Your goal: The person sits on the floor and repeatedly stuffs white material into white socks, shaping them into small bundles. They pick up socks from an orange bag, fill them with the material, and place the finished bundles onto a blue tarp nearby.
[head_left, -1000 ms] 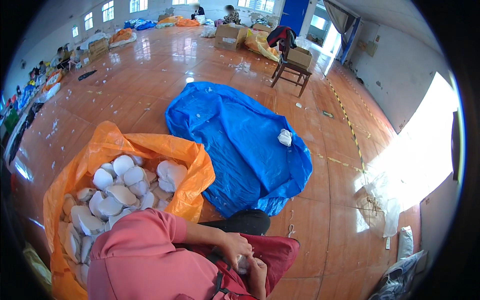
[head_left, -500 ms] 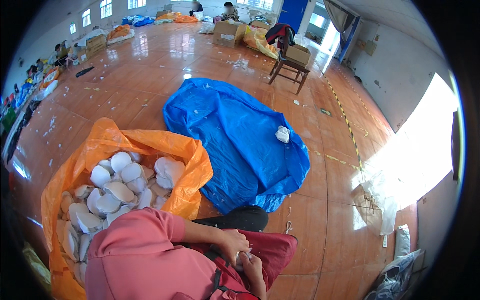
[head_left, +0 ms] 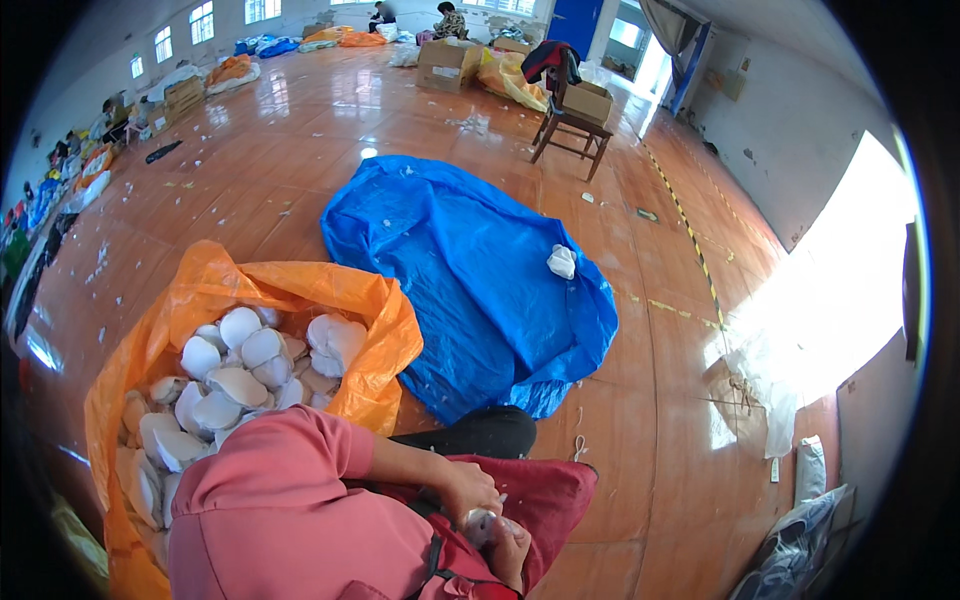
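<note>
Above the dark red cloth (head_left: pixel 555 500) on my lap, my left hand (head_left: pixel 468 492) and my right hand (head_left: pixel 510 553) are close together. Both have their fingers closed around a small white piece (head_left: pixel 481 527), mostly covered by the fingers, so its kind is unclear. To my left stands an open orange sack (head_left: pixel 375 300) with its rim folded out. Inside it lie many white, rounded, cup-shaped pads (head_left: pixel 217 409), loosely heaped and partly stacked.
A blue sheet-like sack (head_left: pixel 450 270) lies spread on the tiled floor ahead, a crumpled white piece (head_left: pixel 562 262) on it. Farther off are a wooden chair (head_left: pixel 574 130) carrying a carton, a large cardboard box (head_left: pixel 447 66) and two seated people. Clear plastic bags (head_left: pixel 795 545) lie at right.
My hands have shifted slightly, the right one lower, and more of the white piece shows between them. The view has tilted a little; the sacks have not moved.
</note>
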Demonstrator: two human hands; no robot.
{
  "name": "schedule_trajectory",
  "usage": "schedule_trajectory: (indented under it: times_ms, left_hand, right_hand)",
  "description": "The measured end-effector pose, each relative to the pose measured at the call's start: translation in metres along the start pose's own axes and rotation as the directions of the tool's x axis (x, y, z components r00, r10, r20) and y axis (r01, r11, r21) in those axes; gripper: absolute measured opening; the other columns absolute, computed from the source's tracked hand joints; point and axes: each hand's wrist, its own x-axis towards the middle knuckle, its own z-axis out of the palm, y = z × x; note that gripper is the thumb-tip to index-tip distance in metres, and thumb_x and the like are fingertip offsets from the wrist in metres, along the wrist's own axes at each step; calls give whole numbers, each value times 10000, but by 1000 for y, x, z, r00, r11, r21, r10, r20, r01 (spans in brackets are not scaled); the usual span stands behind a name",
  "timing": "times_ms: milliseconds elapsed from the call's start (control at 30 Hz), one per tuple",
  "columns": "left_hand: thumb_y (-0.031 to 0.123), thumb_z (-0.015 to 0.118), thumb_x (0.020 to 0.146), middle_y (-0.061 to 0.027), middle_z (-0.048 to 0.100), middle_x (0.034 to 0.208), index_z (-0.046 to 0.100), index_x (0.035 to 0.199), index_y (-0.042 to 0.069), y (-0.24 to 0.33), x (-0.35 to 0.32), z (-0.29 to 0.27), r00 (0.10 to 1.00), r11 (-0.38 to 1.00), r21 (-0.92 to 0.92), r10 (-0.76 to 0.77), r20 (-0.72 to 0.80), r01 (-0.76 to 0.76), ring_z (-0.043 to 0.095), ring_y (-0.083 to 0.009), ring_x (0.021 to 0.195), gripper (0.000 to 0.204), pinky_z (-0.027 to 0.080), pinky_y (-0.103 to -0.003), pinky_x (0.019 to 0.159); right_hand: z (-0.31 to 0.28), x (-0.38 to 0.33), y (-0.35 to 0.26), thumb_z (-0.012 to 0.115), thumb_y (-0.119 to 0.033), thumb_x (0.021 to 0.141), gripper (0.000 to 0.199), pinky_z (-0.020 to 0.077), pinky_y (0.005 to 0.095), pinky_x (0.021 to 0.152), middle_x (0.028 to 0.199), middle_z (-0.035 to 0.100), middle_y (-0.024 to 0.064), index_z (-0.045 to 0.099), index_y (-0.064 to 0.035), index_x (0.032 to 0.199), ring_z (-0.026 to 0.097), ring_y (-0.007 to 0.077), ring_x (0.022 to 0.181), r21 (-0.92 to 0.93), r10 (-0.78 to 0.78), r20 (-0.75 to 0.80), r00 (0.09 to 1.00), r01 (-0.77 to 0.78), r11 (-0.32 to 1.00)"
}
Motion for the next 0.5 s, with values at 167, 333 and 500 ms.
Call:
schedule_trajectory:
  times_ms: [167,333,500]
  left_hand:
    - [402,801,634,-148,686,990,664,1050,145,-13,3,18,986,991,-105,68,-154,-85,641,-365,965,508,503,-479,828]
    - [411,829,620,-155,681,996,627,1182,131,-17,2,12,991,984,-154,74,-111,-91,636,-367,967,660,495,-468,852]
    - [346,846,635,-183,658,1098,517,1335,90,-11,1,5,1000,970,-242,19,-19,-23,615,-381,1038,816,477,-455,894]
  right_hand:
    - [3,5,-13,597,-196,887,252,464,304,628,777,656,68,676,40,843,595,145,696,-443,-355,93,930,358,822]
    - [9,3,-9,611,-169,877,145,514,334,658,856,670,68,639,-33,916,652,175,761,-233,-306,-139,942,269,935]
    - [22,0,-29,564,-209,925,141,492,249,557,830,647,8,631,-86,940,619,115,652,429,279,-287,916,-137,893]
